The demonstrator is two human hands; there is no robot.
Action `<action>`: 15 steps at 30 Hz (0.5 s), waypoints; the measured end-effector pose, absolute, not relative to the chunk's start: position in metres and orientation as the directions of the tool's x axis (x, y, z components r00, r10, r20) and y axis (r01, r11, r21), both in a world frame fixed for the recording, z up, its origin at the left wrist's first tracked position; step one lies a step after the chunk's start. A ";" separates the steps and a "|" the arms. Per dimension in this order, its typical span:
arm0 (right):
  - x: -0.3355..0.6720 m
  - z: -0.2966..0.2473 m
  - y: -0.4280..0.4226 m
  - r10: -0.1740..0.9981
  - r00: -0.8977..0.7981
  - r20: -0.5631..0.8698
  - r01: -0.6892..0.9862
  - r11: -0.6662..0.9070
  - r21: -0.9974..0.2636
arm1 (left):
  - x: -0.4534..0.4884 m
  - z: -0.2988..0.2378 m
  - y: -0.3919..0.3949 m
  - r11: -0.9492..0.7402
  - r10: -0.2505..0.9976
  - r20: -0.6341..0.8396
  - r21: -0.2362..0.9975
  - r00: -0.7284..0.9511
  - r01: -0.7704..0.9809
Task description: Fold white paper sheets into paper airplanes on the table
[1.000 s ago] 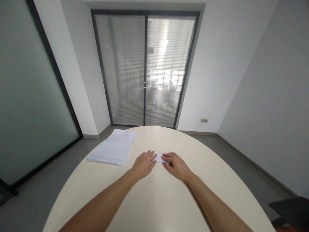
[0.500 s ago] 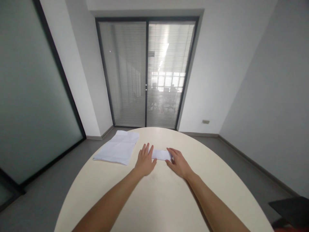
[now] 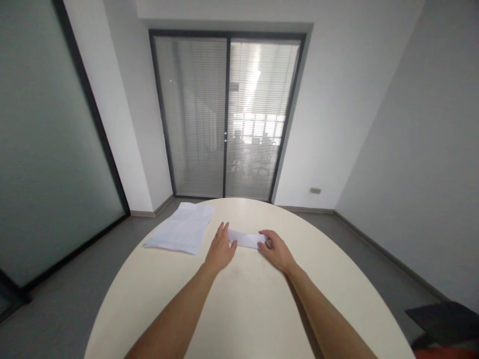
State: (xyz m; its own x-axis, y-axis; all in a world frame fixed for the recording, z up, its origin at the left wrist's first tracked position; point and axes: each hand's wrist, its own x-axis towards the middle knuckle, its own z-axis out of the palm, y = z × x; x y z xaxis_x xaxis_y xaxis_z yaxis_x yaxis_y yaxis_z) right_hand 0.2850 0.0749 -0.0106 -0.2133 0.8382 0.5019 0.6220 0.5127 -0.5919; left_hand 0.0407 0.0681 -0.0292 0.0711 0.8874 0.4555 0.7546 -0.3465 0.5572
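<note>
A narrow folded strip of white paper [image 3: 245, 239] lies crosswise near the middle of the round table, its short ends partly covered by my fingers. My left hand [image 3: 220, 250] is at the strip's left end, with the fingers at the upper corner and the thumb near the lower edge. At the right end, my right hand [image 3: 276, 252] curls its fingers and thumb round the paper. A larger stack of white paper sheets [image 3: 182, 228], creased by folds, rests to the left of my left hand.
The pale round table [image 3: 239, 309] fills the foreground. Beyond it stands a glazed door [image 3: 198, 124] with blinds. A dark chair part [image 3: 445, 321] is at lower right. Frosted glass [image 3: 56, 149] rises on the left.
My left hand has shifted slightly left and turned more on its side, uncovering more of the strip's left part. The right hand stays at the right end. The camera view has moved slightly.
</note>
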 end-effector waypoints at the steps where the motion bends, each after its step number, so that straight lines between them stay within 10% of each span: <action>1: 0.286 -0.010 0.074 0.830 -0.205 0.519 0.603 0.525 -0.601 | 0.040 -0.030 0.070 -0.342 0.887 0.459 0.590 0.045 0.732; 15: 0.281 0.006 0.073 0.800 -0.354 0.485 0.529 0.599 -0.602 | 0.041 -0.035 0.091 -0.300 0.923 0.385 0.717 0.001 0.629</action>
State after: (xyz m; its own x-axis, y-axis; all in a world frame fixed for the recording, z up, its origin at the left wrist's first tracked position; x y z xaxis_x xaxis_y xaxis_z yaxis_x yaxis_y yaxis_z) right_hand 0.2809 0.0725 0.0061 -0.3542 0.7997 0.4848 0.5288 0.5988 -0.6015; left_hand 0.0409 0.0906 -0.0355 0.0008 0.9227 0.3855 0.6295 -0.3000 0.7168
